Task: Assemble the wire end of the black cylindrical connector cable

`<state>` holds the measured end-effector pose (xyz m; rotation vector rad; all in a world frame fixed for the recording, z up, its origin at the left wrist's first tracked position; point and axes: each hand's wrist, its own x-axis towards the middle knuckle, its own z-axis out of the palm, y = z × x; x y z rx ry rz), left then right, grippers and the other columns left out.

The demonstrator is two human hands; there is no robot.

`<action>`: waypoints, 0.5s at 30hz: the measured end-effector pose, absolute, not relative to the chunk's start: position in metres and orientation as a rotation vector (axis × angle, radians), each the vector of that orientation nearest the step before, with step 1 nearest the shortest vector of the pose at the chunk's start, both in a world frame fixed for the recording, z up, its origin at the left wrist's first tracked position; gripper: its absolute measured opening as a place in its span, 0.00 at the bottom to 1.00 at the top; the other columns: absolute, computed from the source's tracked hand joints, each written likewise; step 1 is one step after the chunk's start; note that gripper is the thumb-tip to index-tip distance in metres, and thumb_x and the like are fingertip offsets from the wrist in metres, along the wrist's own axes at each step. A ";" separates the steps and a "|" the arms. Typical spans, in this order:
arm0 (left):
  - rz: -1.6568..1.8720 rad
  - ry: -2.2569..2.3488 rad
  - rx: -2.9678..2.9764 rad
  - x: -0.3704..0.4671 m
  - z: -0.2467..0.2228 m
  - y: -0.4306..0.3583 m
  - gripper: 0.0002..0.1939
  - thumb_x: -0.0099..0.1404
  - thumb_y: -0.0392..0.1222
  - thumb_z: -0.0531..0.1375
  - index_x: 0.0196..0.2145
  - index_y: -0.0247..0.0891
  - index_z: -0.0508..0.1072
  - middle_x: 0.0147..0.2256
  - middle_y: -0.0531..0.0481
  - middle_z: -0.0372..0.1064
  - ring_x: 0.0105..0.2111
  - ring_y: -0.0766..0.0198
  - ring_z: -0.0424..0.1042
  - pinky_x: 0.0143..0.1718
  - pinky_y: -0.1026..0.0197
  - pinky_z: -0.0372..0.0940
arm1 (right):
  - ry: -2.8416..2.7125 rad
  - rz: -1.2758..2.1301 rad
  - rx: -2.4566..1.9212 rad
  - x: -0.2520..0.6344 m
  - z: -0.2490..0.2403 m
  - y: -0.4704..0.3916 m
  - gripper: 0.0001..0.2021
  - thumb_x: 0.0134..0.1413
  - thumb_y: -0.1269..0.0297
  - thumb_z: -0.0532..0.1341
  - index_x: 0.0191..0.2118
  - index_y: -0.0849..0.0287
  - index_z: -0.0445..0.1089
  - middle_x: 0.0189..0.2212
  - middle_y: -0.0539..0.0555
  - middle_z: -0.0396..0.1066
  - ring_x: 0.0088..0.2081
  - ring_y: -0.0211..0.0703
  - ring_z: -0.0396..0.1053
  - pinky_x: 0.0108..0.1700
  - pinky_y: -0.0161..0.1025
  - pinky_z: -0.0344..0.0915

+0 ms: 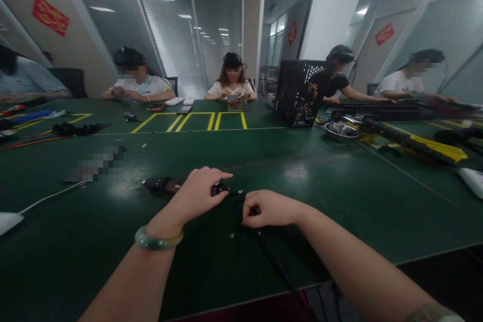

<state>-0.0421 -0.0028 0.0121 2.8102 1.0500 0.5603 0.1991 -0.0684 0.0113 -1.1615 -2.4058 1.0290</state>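
A black corded electric screwdriver (160, 184) lies on the green table, its bit end pointing left. My left hand (199, 191), with a jade bangle at the wrist, grips its rear end between thumb and fingers; the palm hides the middle of the tool. A black cord (272, 256) comes from the rear end, passes my right hand (266, 208) and drops over the near table edge. My right hand is closed around the cord beside the tool. Two small screws lie near it, one a brass-coloured screw (231, 236).
Across the green table (241, 153) several people sit working. A black computer case (298, 93) stands at the back right beside a metal bowl (341, 131). Cable bundles (77, 129) lie at the left, and a blurred phone-like object (96, 163) is plugged to a white cable.
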 end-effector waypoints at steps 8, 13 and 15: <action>0.488 1.088 2.767 -0.045 0.002 -0.001 0.16 0.58 0.47 0.62 0.45 0.45 0.72 0.42 0.49 0.69 0.43 0.54 0.65 0.46 0.53 0.58 | -1.941 1.645 -1.013 0.205 0.007 -0.063 0.11 0.58 0.57 0.60 0.36 0.61 0.67 0.31 0.51 0.73 0.33 0.38 0.70 0.38 0.34 0.66; 0.474 1.083 2.750 -0.044 -0.001 0.001 0.13 0.57 0.47 0.63 0.41 0.45 0.73 0.40 0.50 0.68 0.42 0.55 0.66 0.45 0.55 0.58 | -2.118 1.267 -1.293 0.206 0.007 -0.062 0.12 0.59 0.55 0.59 0.36 0.59 0.69 0.27 0.48 0.71 0.28 0.36 0.68 0.30 0.31 0.62; 0.450 1.078 2.737 -0.042 -0.001 0.001 0.13 0.58 0.47 0.63 0.42 0.45 0.72 0.40 0.51 0.69 0.42 0.56 0.66 0.45 0.54 0.58 | -2.179 1.034 -1.392 0.208 0.009 -0.061 0.12 0.60 0.54 0.58 0.36 0.58 0.70 0.26 0.48 0.70 0.26 0.35 0.67 0.27 0.30 0.59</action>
